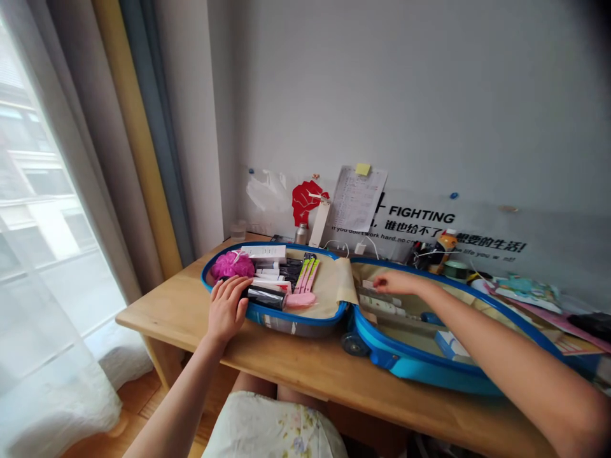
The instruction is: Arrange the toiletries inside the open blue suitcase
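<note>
A blue hard-shell suitcase (pixel 305 316) lies open on the desk, its two halves side by side. My left hand (pixel 226 308) rests over the rim of the left half, fingertips next to a black tube (pixel 265 297). That half also holds a pink bath sponge (pixel 232 265), a white box (pixel 263 252), and a pink item in clear wrap (pixel 300 299). My right hand (pixel 396 283) hovers just above several white tubes (pixel 379 304) in the right half, holding nothing. A blue and white box (pixel 451 345) lies nearer the front.
The suitcase sits on a wooden desk (pixel 167 312) against a wall. Behind it stand a metal bottle (pixel 301 234) and a white carton (pixel 319 224). Cables, a small toy figure (pixel 447 242) and magazines (pixel 527 292) lie at the back right. A sheer curtain (pixel 52 254) hangs at the left.
</note>
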Tool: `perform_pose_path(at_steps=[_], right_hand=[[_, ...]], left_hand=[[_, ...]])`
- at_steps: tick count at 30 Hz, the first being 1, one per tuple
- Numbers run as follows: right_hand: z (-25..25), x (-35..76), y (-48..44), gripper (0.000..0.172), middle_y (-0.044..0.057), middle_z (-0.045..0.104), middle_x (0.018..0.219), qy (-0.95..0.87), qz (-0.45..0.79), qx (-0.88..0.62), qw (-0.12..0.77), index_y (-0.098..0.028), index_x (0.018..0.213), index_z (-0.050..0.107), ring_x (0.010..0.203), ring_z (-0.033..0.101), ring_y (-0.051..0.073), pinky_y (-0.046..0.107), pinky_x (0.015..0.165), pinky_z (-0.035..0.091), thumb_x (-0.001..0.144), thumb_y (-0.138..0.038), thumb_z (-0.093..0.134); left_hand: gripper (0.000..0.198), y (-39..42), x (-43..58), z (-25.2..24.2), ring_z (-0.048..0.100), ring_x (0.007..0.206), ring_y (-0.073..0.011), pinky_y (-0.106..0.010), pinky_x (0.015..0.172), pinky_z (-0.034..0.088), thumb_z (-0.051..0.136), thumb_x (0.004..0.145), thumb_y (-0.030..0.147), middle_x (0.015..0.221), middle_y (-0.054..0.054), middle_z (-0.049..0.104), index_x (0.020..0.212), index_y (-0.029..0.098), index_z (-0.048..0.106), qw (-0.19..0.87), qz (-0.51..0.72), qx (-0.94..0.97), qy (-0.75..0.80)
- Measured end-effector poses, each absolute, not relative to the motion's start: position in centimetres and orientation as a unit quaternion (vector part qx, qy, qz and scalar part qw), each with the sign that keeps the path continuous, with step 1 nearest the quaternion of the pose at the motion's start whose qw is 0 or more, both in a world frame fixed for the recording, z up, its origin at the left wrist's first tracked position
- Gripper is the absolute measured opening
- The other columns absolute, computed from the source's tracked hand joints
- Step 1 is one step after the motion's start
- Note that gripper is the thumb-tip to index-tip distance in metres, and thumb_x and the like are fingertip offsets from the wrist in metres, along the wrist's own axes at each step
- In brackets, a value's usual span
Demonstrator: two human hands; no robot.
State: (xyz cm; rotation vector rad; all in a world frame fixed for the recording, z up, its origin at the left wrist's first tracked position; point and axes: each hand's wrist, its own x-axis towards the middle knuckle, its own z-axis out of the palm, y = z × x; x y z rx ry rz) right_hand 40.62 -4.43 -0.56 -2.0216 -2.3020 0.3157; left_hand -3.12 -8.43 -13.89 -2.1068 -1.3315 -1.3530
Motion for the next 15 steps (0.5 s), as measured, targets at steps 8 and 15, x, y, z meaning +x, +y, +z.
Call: perform_pose_path(at_steps=[8,15], right_hand=[[-4.1,43.6,-6.2,0.010,0.010,0.073,0.091,-0.742,0.139,-0.656,-0.022,-0.024,0.076,0.064,0.086,0.068,0.025,0.031,0.076,0.049,0.067,-0.025,0.064],[-5.2,44.5,-5.0,0.025,0.005,0.066,0.072,-0.707,0.120,-0.693,-0.071,-0.023,0.073,0.055,0.071,0.064,0.023,0.033,0.067,0.047,0.061,-0.040,0.071]], left_hand=[[0.047,-8.6,-3.2,-13.7,0.054,0.122,-0.0254,-0.043,0.108,0.031,0.027,0.099,0.040,0.125,-0.010,0.066,0.123,0.020,0.062,0.151,-0.468,-0.733,-0.470],[0.048,-8.6,-3.3,-13.8,0.055,0.120,-0.0251,-0.042,0.107,0.032,0.026,0.100,0.040,0.122,-0.010,0.067,0.122,0.020,0.062,0.158,-0.467,-0.733,-0.468]])
